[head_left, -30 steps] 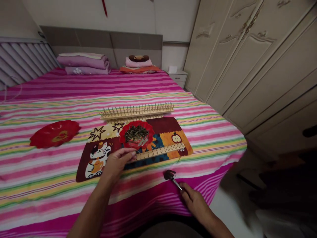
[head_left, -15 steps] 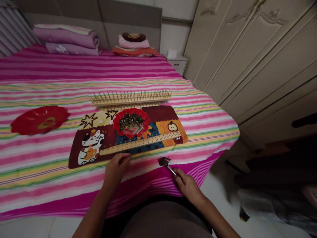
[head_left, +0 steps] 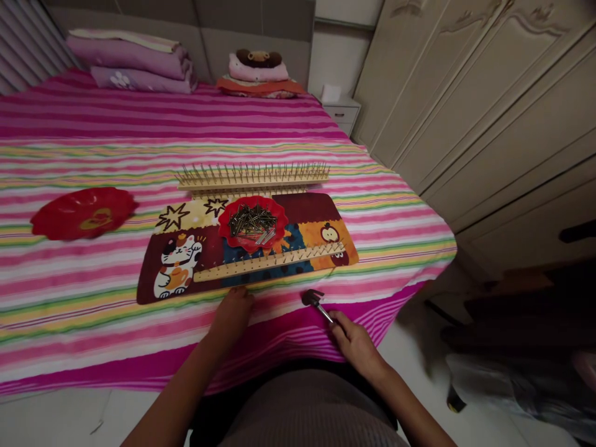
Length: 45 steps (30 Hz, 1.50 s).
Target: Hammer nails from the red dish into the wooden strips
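My right hand (head_left: 356, 341) is closed round the handle of a small hammer (head_left: 322, 307), its dark head resting on the bedspread. My left hand (head_left: 234, 312) is closed just in front of the mat's front edge, back upward; what its fingers hold, if anything, is hidden. Beyond it, a narrow wooden strip (head_left: 218, 272) lies across the patterned mat (head_left: 307, 208). Nails stand up along much of this strip, and bare holes show toward its left end. Behind the strip, a red scalloped dish (head_left: 225, 231) holds a heap of loose nails (head_left: 252, 220).
Behind the mat, wooden strips (head_left: 251, 182) bristle with upright nails. A red plate (head_left: 60, 217) lies at the left on the striped bedspread (head_left: 84, 279). Folded bedding (head_left: 135, 59) is stacked at the head of the bed. Wardrobes (head_left: 456, 99) line the right side.
My left hand has drawn back from the near strip to the bedspread before the mat, and its fingers have turned under. My right hand keeps hold of the hammer. The view has tilted down.
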Tool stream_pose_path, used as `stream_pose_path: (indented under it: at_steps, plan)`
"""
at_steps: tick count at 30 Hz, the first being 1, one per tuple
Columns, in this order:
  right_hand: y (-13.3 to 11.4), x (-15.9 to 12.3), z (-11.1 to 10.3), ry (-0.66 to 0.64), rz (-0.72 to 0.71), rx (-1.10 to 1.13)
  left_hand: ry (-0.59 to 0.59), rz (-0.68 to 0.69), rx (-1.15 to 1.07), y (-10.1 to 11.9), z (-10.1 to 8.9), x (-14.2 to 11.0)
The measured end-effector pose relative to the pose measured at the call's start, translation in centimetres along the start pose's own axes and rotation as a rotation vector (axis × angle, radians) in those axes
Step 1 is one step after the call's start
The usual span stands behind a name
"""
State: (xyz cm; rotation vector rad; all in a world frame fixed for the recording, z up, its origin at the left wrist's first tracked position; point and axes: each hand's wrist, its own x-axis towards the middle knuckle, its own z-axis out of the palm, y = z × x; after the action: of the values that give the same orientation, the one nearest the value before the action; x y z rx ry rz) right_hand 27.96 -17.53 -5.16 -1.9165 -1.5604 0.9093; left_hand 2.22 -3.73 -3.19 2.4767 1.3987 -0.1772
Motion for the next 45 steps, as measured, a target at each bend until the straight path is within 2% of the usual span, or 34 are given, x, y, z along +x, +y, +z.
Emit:
stream_pose_path:
  at_steps: [3,6,11,15,18,20,24,31,37,45]
  plan:
    - [0.1,0.1,0.1,0.0,0.007,0.021,0.044,-0.031,-0.204,-0.4,-0.5,-0.7]
    - [0.1,0.1,0.2,-0.001,0.014,0.038,0.065,-0.171,-0.635,-0.5,-1.0,-1.6]
    - [0.2,0.2,0.3,0.006,0.027,0.026,-0.03,-0.334,-1.339,0.0,-1.6,-2.8]
    - [0.2,0.2,0.3,-0.001,0.027,0.016,-0.09,-0.403,-1.566,0.3,-1.9,-3.2]
    - [0.1,0.2,0.3,-0.003,0.022,0.007,-0.054,-0.42,-1.56,0.6,-2.4,-3.1]
    - [0.1,0.2,0.2,-0.003,0.019,0.004,0.053,-0.405,-1.497,0.8,-2.9,-2.6]
    - [0.1,0.2,0.3,0.01,-0.003,0.021,0.345,-0.343,-1.306,1.7,-3.6,-0.8]
    - [0.0,0.1,0.3,0.018,0.006,0.016,0.617,-0.396,-1.139,3.2,-2.5,2.2]
    - [-0.1,0.1,0.1,-0.003,0.012,0.004,0.736,-0.45,-0.963,4.0,-2.7,2.6]
    - [0.1,-0.1,0.3,0.013,0.008,0.006,0.757,-0.391,-0.842,4.3,-2.3,3.4]
